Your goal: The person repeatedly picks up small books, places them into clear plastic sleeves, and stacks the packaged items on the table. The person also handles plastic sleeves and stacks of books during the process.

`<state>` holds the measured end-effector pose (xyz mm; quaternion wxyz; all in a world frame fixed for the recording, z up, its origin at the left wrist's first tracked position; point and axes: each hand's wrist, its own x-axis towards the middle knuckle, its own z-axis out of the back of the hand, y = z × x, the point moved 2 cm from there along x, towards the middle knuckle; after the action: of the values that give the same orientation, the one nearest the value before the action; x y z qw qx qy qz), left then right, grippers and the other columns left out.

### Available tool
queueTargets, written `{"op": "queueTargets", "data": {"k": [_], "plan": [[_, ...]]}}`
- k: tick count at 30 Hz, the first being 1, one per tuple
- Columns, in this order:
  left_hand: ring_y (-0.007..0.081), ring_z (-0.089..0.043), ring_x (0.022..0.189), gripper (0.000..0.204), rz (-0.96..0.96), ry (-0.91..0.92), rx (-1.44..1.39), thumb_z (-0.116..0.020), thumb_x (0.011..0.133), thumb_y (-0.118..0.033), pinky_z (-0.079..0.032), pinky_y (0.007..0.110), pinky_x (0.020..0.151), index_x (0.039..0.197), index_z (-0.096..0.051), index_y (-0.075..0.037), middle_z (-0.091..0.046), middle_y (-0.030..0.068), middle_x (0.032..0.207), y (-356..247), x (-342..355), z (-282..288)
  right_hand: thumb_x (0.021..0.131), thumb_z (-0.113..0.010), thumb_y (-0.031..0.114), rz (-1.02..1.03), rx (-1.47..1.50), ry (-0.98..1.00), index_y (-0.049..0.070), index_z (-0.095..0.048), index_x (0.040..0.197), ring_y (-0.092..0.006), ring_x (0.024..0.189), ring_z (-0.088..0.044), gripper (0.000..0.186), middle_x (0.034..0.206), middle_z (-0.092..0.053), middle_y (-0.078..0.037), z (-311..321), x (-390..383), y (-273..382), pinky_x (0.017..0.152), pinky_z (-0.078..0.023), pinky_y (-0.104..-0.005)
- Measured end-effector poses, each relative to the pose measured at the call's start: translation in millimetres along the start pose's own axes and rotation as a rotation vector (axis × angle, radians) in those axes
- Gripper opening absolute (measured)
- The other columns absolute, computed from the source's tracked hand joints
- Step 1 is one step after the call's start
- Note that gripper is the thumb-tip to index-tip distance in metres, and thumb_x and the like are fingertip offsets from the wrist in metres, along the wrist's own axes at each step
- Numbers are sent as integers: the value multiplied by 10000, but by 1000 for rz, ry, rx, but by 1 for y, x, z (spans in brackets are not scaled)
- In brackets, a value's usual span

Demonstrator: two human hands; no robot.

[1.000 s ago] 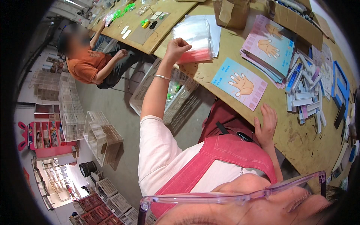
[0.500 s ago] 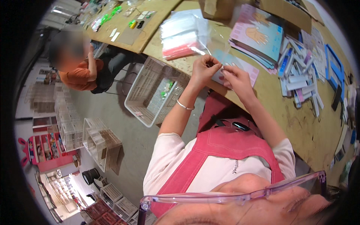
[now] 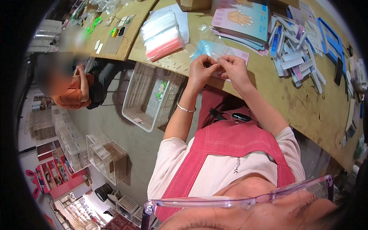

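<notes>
Close together over the near edge of the table, my left hand [image 3: 200, 72] and my right hand [image 3: 234, 71] meet with their fingertips pinched. Between them is the edge of a thin clear plastic bag [image 3: 211, 32], which spreads away from me and is hard to see against the table. Under the bag and my hands lies a blue and pink printed card [image 3: 209, 46]. Beyond, to the right, is a stack of similar printed cards [image 3: 242, 20] with a drawn hand on top. A bundle of clear bags with red edges [image 3: 163, 38] lies to the left.
A heap of slim white and blue boxes [image 3: 295, 57] covers the right part of the wooden table [image 3: 268, 92], near a blue frame [image 3: 329, 38]. On the floor at the left stands a white plastic basket [image 3: 132, 90]. A seated person in an orange shirt [image 3: 74, 92] is farther left.
The whole view has shifted, so the table things appear farther left and up. My hands stay pinched together over the card. The seated person's hands have come lower.
</notes>
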<state>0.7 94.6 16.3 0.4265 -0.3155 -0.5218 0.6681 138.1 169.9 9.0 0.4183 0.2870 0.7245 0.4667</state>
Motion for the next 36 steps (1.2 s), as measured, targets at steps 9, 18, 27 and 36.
{"op": "queueTargets", "data": {"k": [9,18,27,36], "plan": [[255,-683,776,91,-389,-89,253,-776,906,-77,-543,348,693,945,-734,-7,-701,126,924,-9,-7,-7,1007,-755,210,105,23,19,43,-643,853,-65,554,-592,253,715,-634,5,3,-3,4,484,-492,-231],[267,-671,772,108,-307,-132,233,-717,947,-85,-526,350,713,933,-705,22,-676,144,866,-13,-9,-9,1014,-713,139,311,-155,89,2,-648,850,-82,532,-579,224,697,-625,-8,12,0,0,476,-485,-255],[366,-587,800,141,-683,-227,681,-734,865,-78,-454,484,708,910,-604,-48,-589,150,857,-20,-10,-3,863,-766,222,467,-762,-133,13,-643,992,-297,857,-735,275,934,-700,-166,28,-14,18,736,-572,-424],[363,-611,999,275,-536,-178,692,-729,772,-24,-466,469,831,1020,-618,-66,-626,136,1068,-6,-41,-13,916,-683,136,727,-1021,-108,67,-662,1019,-396,873,-692,126,967,-661,-140,28,-28,16,750,-558,-514]]}}
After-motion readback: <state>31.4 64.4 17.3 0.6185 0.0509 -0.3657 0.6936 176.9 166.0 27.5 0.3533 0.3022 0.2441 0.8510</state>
